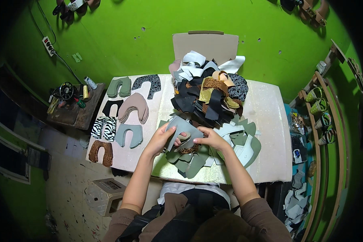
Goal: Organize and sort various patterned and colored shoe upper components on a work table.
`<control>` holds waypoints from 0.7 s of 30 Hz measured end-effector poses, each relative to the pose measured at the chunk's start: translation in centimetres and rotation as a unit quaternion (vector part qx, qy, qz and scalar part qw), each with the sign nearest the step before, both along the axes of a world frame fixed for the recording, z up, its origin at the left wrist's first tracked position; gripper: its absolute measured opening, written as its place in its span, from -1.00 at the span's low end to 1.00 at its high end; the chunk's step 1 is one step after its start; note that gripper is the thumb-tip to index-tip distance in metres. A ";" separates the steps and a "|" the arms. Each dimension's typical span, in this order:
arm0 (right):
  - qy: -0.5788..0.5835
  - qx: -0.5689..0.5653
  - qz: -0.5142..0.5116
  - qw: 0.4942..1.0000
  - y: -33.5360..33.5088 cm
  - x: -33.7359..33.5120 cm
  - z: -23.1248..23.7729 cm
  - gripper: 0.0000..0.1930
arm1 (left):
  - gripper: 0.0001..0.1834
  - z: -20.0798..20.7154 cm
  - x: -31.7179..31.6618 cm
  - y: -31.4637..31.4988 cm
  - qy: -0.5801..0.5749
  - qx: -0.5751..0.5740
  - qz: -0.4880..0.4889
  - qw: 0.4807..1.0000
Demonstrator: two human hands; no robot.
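L hand point(161, 140): partly closed, gripping L side of grey piece point(186, 126), thumb on top.
R hand point(211, 140): partly closed, gripping R side of same, thumb on its face.
Grey piece: flat, arch-cut, tilted; held up over near half of counter point(270, 121), approx. mid-width.
Green offcuts point(195, 167): loose heap below hands, close to near edge, w/ white offcuts point(243, 155) among them on R.
Mixed scraps point(207, 94): tall heap nr mid of far edge, in front of upright taupe board point(205, 46).
Counter, L edge: green stack point(126, 85) nr far L corner; zebra pieces point(97, 128) midway; leopard pieces point(107, 155) nr near L corner.
Grey-blue stack point(129, 128): just R of zebra pieces.
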State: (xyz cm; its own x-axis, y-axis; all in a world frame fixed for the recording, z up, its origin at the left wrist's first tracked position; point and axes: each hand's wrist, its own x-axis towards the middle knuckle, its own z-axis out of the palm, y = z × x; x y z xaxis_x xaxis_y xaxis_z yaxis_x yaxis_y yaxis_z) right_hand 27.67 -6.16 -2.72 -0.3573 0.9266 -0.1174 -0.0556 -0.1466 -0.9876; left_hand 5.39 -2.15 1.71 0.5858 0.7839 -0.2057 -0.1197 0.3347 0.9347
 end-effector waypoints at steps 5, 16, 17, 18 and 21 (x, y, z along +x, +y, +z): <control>0.219 -0.101 -0.022 0.970 -1.6 -2.1 -2.2 -0.53 | -0.71 -1.0 -0.6 0.2 -0.028 -0.052 0.049 0.997; 0.412 -0.201 -0.112 0.882 0.3 -7.9 -3.0 -0.53 | -0.68 -4.7 -4.1 1.7 -0.135 -0.211 0.167 0.954; 0.407 -0.218 -0.135 0.877 0.8 -8.8 -3.5 -0.52 | -0.68 -5.4 -4.9 1.9 -0.123 -0.204 0.169 0.956; 0.393 -0.238 -0.140 0.877 1.3 -9.7 -4.0 -0.53 | -0.67 -6.0 -5.9 2.1 -0.111 -0.197 0.171 0.959; 0.377 -0.253 -0.169 0.874 2.5 -13.3 -5.3 -0.54 | -0.68 -7.0 -9.5 2.9 -0.059 -0.203 0.180 0.961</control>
